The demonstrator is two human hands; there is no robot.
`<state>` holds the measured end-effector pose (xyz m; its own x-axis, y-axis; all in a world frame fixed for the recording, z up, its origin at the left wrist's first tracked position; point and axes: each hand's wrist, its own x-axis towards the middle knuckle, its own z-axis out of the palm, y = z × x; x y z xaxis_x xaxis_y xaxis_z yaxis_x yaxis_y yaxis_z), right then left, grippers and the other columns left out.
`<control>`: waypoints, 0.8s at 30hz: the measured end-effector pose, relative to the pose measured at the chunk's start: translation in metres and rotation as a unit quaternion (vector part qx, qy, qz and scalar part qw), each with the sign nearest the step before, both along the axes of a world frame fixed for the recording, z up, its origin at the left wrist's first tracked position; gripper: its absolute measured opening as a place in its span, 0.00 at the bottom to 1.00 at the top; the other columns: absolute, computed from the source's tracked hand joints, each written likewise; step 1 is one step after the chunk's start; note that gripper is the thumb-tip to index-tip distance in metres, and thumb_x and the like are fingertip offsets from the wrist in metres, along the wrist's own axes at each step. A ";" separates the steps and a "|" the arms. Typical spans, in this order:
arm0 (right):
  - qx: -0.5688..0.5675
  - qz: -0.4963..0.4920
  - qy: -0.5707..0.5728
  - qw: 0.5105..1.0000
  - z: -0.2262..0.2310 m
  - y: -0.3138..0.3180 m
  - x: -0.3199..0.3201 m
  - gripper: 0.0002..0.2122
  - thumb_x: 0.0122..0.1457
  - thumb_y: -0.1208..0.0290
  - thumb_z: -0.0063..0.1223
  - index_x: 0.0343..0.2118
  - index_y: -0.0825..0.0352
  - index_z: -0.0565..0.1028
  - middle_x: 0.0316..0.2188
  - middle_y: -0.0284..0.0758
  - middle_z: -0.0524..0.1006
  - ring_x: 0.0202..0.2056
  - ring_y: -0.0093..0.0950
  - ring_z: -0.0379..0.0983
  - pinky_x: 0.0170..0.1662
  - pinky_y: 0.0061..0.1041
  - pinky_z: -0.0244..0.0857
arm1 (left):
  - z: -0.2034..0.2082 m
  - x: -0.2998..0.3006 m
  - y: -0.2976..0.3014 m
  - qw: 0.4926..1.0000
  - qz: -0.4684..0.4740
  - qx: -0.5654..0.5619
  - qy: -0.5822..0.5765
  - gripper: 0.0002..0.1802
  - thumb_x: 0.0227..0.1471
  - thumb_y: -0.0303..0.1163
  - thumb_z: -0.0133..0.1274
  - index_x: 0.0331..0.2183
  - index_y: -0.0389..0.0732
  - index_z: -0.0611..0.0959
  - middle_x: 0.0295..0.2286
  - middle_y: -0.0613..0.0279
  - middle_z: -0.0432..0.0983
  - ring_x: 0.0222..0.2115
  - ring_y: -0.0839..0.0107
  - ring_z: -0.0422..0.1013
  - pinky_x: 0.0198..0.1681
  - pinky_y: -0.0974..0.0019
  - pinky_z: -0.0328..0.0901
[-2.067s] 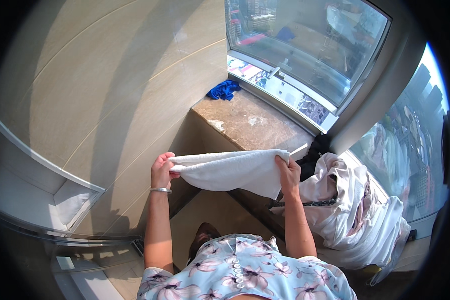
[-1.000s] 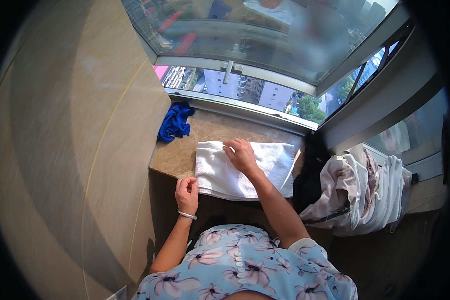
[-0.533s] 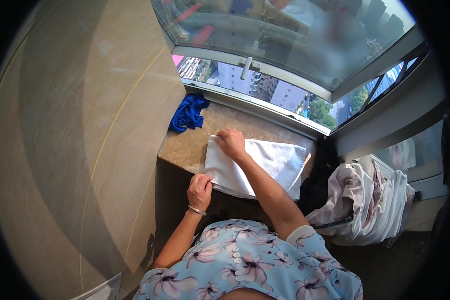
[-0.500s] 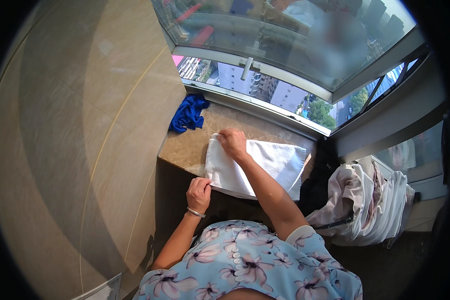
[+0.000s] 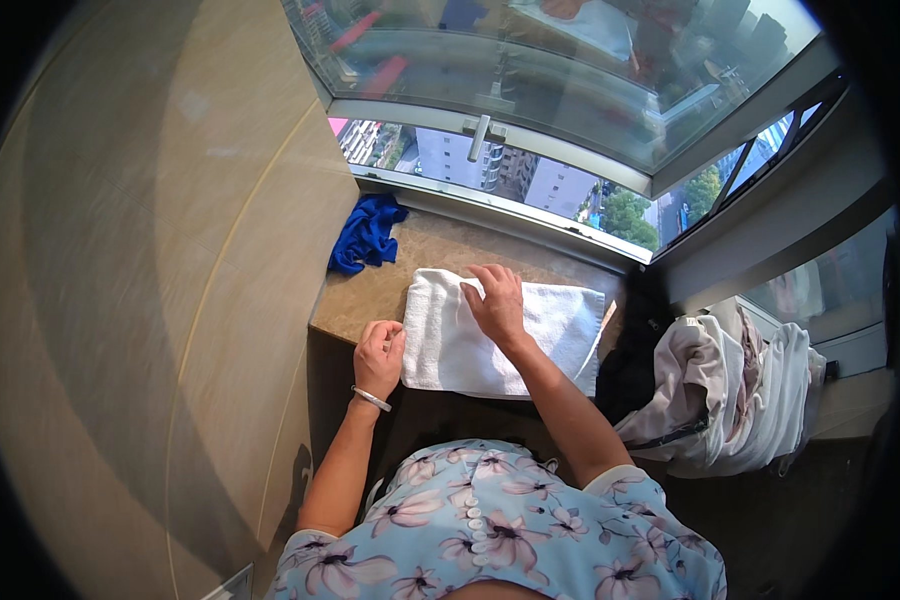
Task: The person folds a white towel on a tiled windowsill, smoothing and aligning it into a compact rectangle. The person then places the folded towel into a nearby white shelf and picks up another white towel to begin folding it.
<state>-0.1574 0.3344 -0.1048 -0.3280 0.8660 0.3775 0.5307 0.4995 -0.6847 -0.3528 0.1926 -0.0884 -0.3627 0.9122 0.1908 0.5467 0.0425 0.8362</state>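
Note:
A white towel (image 5: 560, 328) lies folded in a flat rectangle on the brown stone sill, with soft creases toward its left end. Above its middle is my right hand (image 5: 497, 303), fingers and thumb apart, holding nothing; whether it touches the cloth is hard to make out. My left hand (image 5: 378, 358), a silver bangle on its wrist, is beside the towel's left edge. Its fingers are loosely curled together, with no cloth visible in them.
A crumpled blue cloth (image 5: 367, 234) lies at the sill's far left corner (image 5: 322, 312). The window with its handle (image 5: 480, 138) tilts open beyond. Pale garments (image 5: 730, 390) and a dark cloth (image 5: 635, 345) are at the right. A tiled wall (image 5: 170, 300) stands left.
My right hand has let go of the towel's far left corner and moved right over its middle, fingers spreading. My left hand has released the near corner and moved slightly left. The towel lies flatter.

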 end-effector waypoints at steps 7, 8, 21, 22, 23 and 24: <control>0.061 0.184 -0.079 0.978 0.015 -0.125 -0.019 0.17 0.50 0.65 0.63 0.44 0.61 0.76 0.41 0.36 0.72 0.46 0.35 0.69 0.50 0.35 0.61 | -0.052 -0.060 0.142 0.983 -0.167 -0.082 0.000 0.14 0.58 0.29 0.54 0.45 0.37 0.84 0.34 0.57 0.82 0.32 0.69 0.76 0.40 0.66 0.71; 0.078 0.180 -0.099 0.976 0.009 -0.132 -0.027 0.18 0.50 0.65 0.63 0.44 0.61 0.75 0.41 0.36 0.71 0.45 0.35 0.68 0.50 0.35 0.61 | -0.046 -0.063 0.149 0.970 -0.206 -0.126 -0.017 0.15 0.58 0.30 0.53 0.46 0.37 0.84 0.34 0.59 0.82 0.33 0.72 0.75 0.40 0.67 0.70; 0.100 0.148 -0.136 0.975 -0.032 -0.129 -0.044 0.05 0.54 0.68 0.55 0.32 0.62 0.77 0.33 0.35 0.71 0.40 0.33 0.69 0.47 0.34 0.61 | -0.057 -0.049 0.158 0.981 -0.146 -0.057 0.111 0.09 0.54 0.31 0.55 0.36 0.37 0.83 0.33 0.50 0.81 0.34 0.55 0.77 0.41 0.59 0.70; 0.088 0.150 -0.116 0.978 -0.024 -0.131 -0.041 0.06 0.53 0.68 0.57 0.33 0.62 0.78 0.34 0.35 0.72 0.41 0.34 0.69 0.48 0.34 0.61 | -0.063 -0.051 0.156 0.984 -0.134 -0.044 0.108 0.10 0.54 0.32 0.56 0.37 0.37 0.83 0.33 0.51 0.80 0.34 0.56 0.77 0.41 0.58 0.70; 0.076 0.153 -0.095 0.981 -0.013 -0.132 -0.037 0.07 0.53 0.68 0.59 0.34 0.62 0.78 0.36 0.36 0.73 0.42 0.35 0.70 0.48 0.34 0.61 | -0.063 -0.047 0.152 0.988 -0.116 -0.046 0.092 0.11 0.55 0.33 0.56 0.38 0.37 0.82 0.33 0.51 0.80 0.34 0.57 0.77 0.40 0.58 0.70; 0.069 0.152 -0.060 0.984 -0.001 -0.134 -0.028 0.09 0.53 0.67 0.61 0.36 0.62 0.79 0.38 0.36 0.74 0.44 0.35 0.70 0.49 0.35 0.62 | -0.063 -0.046 0.148 0.991 -0.091 -0.052 0.084 0.15 0.54 0.34 0.58 0.42 0.37 0.81 0.35 0.50 0.79 0.36 0.56 0.76 0.41 0.58 0.70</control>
<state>-0.1852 0.2008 -0.1061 -0.6126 0.6647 0.4276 0.4152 0.7310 -0.5415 -0.3991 0.3406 -0.1512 -0.1622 0.9773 0.1361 0.6844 0.0121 0.7290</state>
